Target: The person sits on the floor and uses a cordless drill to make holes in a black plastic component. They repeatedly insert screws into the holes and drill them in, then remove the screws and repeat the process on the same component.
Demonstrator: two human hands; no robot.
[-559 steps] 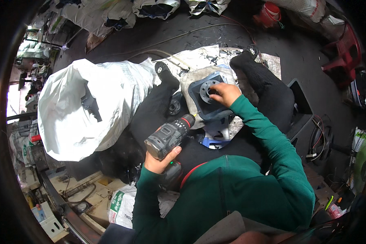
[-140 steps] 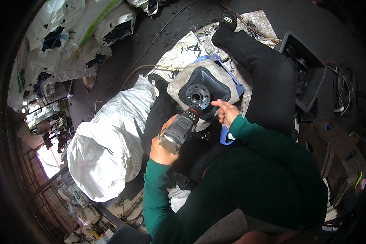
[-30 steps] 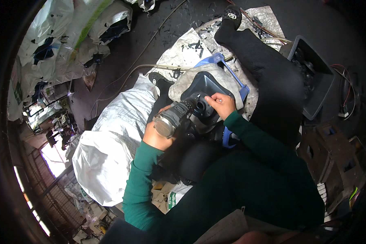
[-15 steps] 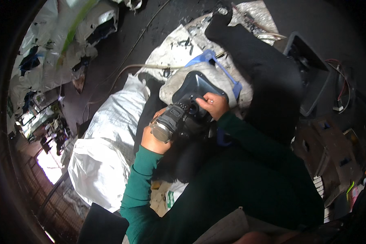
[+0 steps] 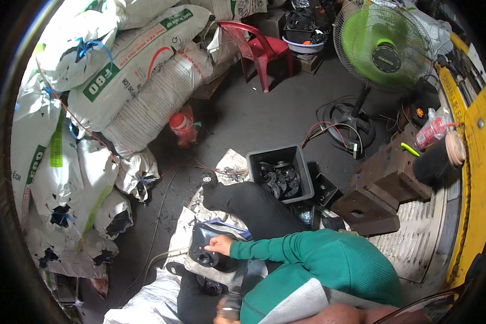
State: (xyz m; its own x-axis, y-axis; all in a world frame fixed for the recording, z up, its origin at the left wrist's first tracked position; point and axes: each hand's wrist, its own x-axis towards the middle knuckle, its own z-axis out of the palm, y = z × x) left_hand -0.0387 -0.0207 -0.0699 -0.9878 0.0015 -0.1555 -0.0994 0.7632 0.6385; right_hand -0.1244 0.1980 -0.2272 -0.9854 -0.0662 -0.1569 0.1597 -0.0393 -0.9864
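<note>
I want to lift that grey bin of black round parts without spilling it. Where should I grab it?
Take the grey bin by its two long rim edges, one hand each, coming from above. It sits open-topped and level on the floor, with the black round parts piled loose inside, so a one-sided grip would probably tip it.

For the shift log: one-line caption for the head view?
Seated person's right hand rests on a dark round-holed part; left hand grips a power tool.

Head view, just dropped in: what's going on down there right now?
A person in a green sleeve sits on the floor. The right hand rests on a dark moulded part between the legs. The left hand, at the bottom edge, grips a power tool, off the part. A grey bin of similar parts stands by the knee.
</note>
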